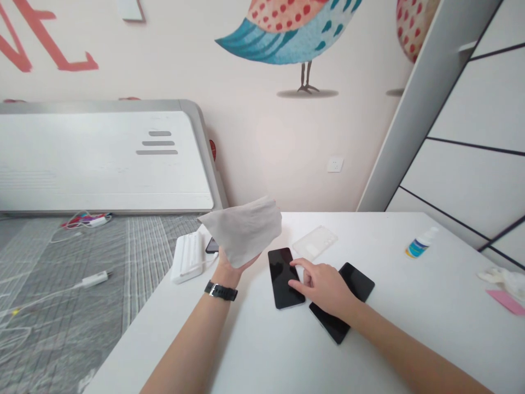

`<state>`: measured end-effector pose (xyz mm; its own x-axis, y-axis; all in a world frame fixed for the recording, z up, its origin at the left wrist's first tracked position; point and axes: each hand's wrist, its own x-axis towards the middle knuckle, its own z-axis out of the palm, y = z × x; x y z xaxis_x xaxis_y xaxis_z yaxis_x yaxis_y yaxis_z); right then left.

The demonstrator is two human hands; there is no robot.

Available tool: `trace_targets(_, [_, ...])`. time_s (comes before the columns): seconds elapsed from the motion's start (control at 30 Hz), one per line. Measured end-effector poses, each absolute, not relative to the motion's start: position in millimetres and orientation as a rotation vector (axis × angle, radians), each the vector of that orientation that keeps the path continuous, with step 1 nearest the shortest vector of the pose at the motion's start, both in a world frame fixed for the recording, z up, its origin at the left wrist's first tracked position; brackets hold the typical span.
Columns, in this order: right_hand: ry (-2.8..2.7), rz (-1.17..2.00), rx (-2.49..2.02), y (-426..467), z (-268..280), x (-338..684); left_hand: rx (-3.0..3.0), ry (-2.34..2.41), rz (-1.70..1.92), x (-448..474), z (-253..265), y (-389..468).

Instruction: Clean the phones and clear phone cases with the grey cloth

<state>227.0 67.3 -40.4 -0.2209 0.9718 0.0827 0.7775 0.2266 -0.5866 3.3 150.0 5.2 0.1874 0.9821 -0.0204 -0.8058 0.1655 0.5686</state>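
A grey cloth is draped over my raised left hand, which holds it up and has its fingers mostly hidden underneath. My right hand reaches over a black-screened phone, thumb and index finger apart, with the fingertips at the right side of its screen. That phone lies flat on the white table. Partly covered by my right hand and wrist, a second dark phone rests at an angle. Just behind the first phone lies a clear phone case.
At the table's left edge sit a white power bank with a cable and another phone half hidden by the cloth. A small bottle stands to the right, near a pink slip. A bed with a white charger adjoins the left side.
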Motion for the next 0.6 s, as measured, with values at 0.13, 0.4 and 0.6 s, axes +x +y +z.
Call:
trace_targets(0.13, [-1.974, 0.321, -1.633, 83.0, -44.6, 250.5, 0.503, 0.416, 1.325, 10.8, 7.2, 151.9])
trace_targets(0.4, [-1.998, 0.157, -1.530, 95.8, -58.2, 267.1, 0.592, 0.400, 1.207, 27.4, 4.5, 151.8])
trace_targets(0.6, [-2.014, 0.017, -1.286, 89.6, -39.1, 256.5, 0.683, 0.499, 1.117, 46.4, -4.9, 144.6])
